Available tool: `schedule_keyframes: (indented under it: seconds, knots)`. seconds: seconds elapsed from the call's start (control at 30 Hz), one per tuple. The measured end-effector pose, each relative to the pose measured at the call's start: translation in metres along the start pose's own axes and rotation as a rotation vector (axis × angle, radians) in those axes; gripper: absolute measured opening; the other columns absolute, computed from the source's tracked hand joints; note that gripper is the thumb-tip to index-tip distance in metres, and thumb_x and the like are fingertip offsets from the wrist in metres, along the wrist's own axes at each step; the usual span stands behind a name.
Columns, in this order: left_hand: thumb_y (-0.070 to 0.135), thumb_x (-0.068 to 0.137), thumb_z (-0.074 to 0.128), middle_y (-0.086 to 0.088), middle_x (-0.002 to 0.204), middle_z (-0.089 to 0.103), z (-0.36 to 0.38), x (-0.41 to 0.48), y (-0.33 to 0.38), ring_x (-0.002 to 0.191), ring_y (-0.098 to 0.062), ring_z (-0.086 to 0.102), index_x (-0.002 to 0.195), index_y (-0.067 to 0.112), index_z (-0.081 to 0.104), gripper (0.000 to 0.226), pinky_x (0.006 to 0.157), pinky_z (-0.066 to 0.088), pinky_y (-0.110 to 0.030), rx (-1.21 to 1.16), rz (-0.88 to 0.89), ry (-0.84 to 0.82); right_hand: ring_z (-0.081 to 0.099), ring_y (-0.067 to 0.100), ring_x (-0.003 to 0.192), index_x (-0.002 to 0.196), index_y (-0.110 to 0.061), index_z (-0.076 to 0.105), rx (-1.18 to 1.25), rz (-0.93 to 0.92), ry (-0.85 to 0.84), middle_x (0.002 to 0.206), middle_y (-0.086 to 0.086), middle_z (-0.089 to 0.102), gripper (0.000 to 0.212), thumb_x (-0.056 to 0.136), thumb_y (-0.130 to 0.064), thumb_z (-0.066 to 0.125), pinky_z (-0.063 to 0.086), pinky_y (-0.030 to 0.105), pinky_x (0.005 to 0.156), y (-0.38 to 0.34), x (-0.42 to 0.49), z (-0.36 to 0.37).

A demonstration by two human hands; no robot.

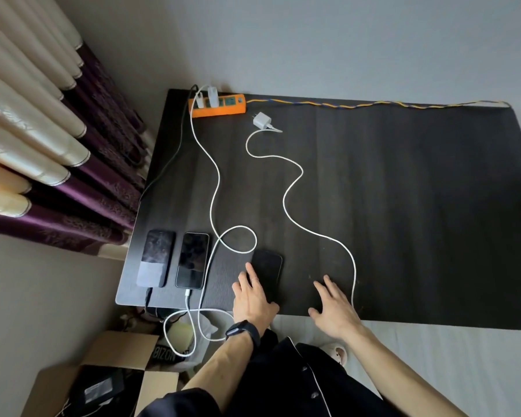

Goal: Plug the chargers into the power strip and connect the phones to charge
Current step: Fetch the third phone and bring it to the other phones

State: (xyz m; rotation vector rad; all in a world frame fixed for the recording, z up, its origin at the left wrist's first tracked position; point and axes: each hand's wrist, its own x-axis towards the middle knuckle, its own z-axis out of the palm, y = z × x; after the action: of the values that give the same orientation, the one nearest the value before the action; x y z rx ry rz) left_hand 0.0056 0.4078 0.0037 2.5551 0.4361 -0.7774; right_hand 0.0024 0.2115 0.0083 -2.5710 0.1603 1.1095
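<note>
On the bench point(403, 206), a phone point(268, 266) is touched by the outstretched left grip point(254, 293); the right grip point(333, 308) is laid open nearby.

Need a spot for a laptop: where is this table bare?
Widest: the table's right half, between the loose charger's cable and the braided cord. A narrower lane runs between the two white cables. Crowded: the near-left corner, with three phones and a cable loop.

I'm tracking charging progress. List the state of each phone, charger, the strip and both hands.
power strip: two white chargers plugged in.
loose charger: unplugged, lying on table.
left phone: black cable connected.
middle phone: white cable connected.
right phone: no cable visibly connected.
left hand: flat on right phone.
right hand: open, on table.
</note>
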Motion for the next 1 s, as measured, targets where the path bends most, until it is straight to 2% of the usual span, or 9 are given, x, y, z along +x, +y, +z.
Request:
schedule_keyframes:
  seconds: [0.2, 0.4, 0.6, 0.77, 0.83, 0.93, 1.0]
  knots:
    - [0.038, 0.076, 0.068, -0.009, 0.145, 0.022, -0.001, -0.001, 0.002, 0.127, -0.031, 0.029, 0.155, 0.005, -0.003, 0.111, 0.104, 0.040, -0.036, 0.034, -0.063, -0.027, 0.001, 0.018, 0.156, 0.160, -0.027, 0.013, 0.029, 0.001, -0.015, 0.169, -0.007, -0.009, 0.075, 0.098, -0.040, 0.053, 0.021, 0.039, 0.125, 0.002, 0.000, 0.000]
    - [0.039, 0.079, 0.071, -0.014, 0.145, 0.026, -0.027, 0.035, 0.002, 0.129, -0.036, 0.029, 0.155, 0.003, 0.001, 0.110, 0.109, 0.035, -0.040, -0.024, -0.120, 0.003, -0.004, 0.013, 0.156, 0.161, -0.030, 0.010, 0.022, -0.004, -0.061, 0.168, -0.012, -0.012, 0.073, 0.101, -0.038, 0.051, 0.022, 0.042, 0.124, 0.007, -0.001, -0.003]
    - [0.043, 0.083, 0.068, -0.013, 0.149, 0.025, -0.032, 0.038, -0.010, 0.133, -0.035, 0.029, 0.155, 0.005, 0.000, 0.106, 0.112, 0.031, -0.039, 0.009, -0.060, -0.002, -0.011, 0.011, 0.155, 0.161, -0.030, 0.001, -0.030, 0.012, -0.039, 0.167, -0.012, -0.019, 0.076, 0.102, -0.038, 0.048, 0.026, 0.041, 0.121, 0.003, -0.005, 0.001]
    - [0.049, 0.084, 0.065, -0.009, 0.152, 0.022, -0.035, 0.034, -0.014, 0.137, -0.031, 0.027, 0.156, 0.009, 0.001, 0.104, 0.109, 0.038, -0.041, 0.045, -0.031, -0.004, -0.010, 0.013, 0.156, 0.161, -0.028, 0.003, -0.045, 0.009, -0.017, 0.168, -0.009, -0.018, 0.075, 0.101, -0.038, 0.047, 0.028, 0.041, 0.121, -0.003, -0.008, 0.002]
    - [0.046, 0.084, 0.064, -0.009, 0.153, 0.022, -0.041, 0.034, -0.012, 0.138, -0.031, 0.027, 0.155, 0.010, 0.009, 0.097, 0.110, 0.037, -0.041, 0.069, -0.019, -0.020, -0.002, 0.016, 0.156, 0.161, -0.028, 0.011, -0.029, 0.007, -0.030, 0.169, -0.006, -0.011, 0.072, 0.101, -0.040, 0.047, 0.029, 0.041, 0.121, -0.004, -0.009, -0.003]
    - [0.037, 0.085, 0.059, -0.009, 0.151, 0.026, -0.055, 0.038, -0.003, 0.138, -0.031, 0.028, 0.153, 0.015, 0.021, 0.080, 0.108, 0.037, -0.041, 0.059, 0.009, -0.016, 0.023, 0.023, 0.152, 0.155, -0.031, 0.034, 0.138, -0.008, -0.005, 0.168, -0.002, 0.019, 0.059, 0.099, -0.039, 0.050, 0.030, 0.039, 0.120, -0.009, -0.009, -0.024]
    - [0.033, 0.086, 0.058, -0.009, 0.150, 0.029, -0.069, 0.044, 0.008, 0.137, -0.031, 0.030, 0.153, 0.016, 0.024, 0.077, 0.109, 0.036, -0.041, 0.031, 0.038, 0.009, 0.034, 0.022, 0.146, 0.148, -0.030, 0.046, 0.240, -0.032, 0.077, 0.161, -0.002, 0.036, 0.050, 0.099, -0.037, 0.052, 0.031, 0.034, 0.118, -0.015, -0.006, -0.043]
